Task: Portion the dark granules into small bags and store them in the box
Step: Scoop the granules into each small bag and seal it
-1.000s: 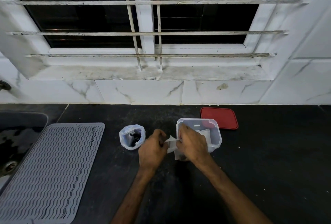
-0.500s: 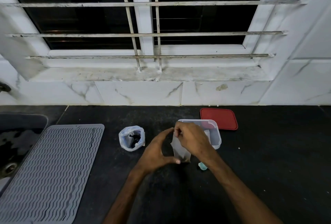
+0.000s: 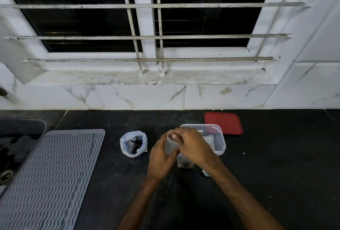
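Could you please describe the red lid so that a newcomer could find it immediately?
On the black countertop, look below the barred window, near the tiled wall. The red lid lies flat just behind the clear plastic box; it is the only red item there.

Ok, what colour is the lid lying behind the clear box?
Red; the lid shows clearly in the head view, flat on the dark counter.

Small bag: thin translucent plastic film; box: clear smooth plastic; lid: matt red plastic; source bag: crinkled glossy film; mat: grey ribbed rubbery surface; counter: dark speckled stone; wall tiles: glossy marble-look.
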The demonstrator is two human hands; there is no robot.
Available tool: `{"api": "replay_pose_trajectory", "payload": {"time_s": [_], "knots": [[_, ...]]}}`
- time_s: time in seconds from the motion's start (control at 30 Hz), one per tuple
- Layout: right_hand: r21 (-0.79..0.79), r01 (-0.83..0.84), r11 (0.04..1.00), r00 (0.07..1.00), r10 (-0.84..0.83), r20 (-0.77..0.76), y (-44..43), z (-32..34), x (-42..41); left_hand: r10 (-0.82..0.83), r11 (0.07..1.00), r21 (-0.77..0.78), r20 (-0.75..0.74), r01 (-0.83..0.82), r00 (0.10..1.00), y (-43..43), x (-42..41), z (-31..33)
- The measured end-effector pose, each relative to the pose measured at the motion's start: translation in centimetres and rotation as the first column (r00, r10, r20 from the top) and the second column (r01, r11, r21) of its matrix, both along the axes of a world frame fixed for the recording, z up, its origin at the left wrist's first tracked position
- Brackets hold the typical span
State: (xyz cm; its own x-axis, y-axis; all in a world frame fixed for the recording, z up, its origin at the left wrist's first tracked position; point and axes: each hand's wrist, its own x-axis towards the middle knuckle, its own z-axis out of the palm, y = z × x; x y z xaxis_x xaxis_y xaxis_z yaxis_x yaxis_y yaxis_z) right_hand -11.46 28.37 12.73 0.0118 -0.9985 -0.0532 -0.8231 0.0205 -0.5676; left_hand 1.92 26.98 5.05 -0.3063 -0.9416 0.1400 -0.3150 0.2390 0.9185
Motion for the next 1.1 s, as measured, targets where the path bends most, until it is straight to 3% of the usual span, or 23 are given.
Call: {"api": "replay_pose_trajectory", "payload": {"time_s": [0.1, 0.2, 0.27, 0.43, 0.6, 0.73, 0.83, 0.9, 1.1], "knots": [[0.032, -0.048, 0.998, 0.990, 0.044, 0.131, 0.6, 0.2, -0.5, -0.028, 0.999, -0.046, -0.016, 0.027, 0.999, -0.3, 0.6, 0.4], [0.202, -0.139, 0.970, 0.990, 0.139, 0.010, 1.1, 0.6, -1.5, -0.025, 0.996, -0.087, -0.065, 0.019, 0.998, -0.4, 1.1, 0.7], [0.268, -0.194, 0.944, 0.980, 0.199, 0.010, 1.1, 0.6, -1.6, -0.045, 0.995, -0.089, -0.079, 0.038, 0.996, -0.3, 1.2, 0.6], [0.295, -0.228, 0.928, 0.970, 0.242, -0.011, 0.4, 0.3, -1.8, -0.042, 0.997, -0.060, -0.074, 0.038, 0.996, 0.1, 1.0, 0.8], [0.218, -0.269, 0.938, 0.962, 0.270, 0.024, 0.1, -0.4, -1.9, -0.139, 0.990, -0.037, -0.039, 0.137, 0.990, 0.1, 0.7, 0.7], [0.187, -0.256, 0.948, 0.961, 0.229, 0.155, 0.5, -0.4, -2.8, 0.010, 1.000, -0.013, -0.093, -0.011, 0.996, 0.6, 0.7, 0.2], [0.043, -0.157, 0.987, 0.962, 0.143, 0.234, 1.5, -0.7, -4.6, 0.074, 0.995, 0.076, -0.091, -0.067, 0.993, 2.4, 0.3, -1.3], [0.005, -0.105, 0.994, 0.976, 0.102, 0.194, 2.5, -1.6, -5.4, 0.084, 0.989, 0.125, -0.078, -0.074, 0.993, 3.8, -0.3, -2.7], [0.193, -0.164, 0.967, 0.986, 0.160, 0.038, 4.8, -5.6, -4.6, 0.112, 0.968, 0.225, 0.016, -0.113, 0.994, 5.0, -2.1, -5.7]]}}
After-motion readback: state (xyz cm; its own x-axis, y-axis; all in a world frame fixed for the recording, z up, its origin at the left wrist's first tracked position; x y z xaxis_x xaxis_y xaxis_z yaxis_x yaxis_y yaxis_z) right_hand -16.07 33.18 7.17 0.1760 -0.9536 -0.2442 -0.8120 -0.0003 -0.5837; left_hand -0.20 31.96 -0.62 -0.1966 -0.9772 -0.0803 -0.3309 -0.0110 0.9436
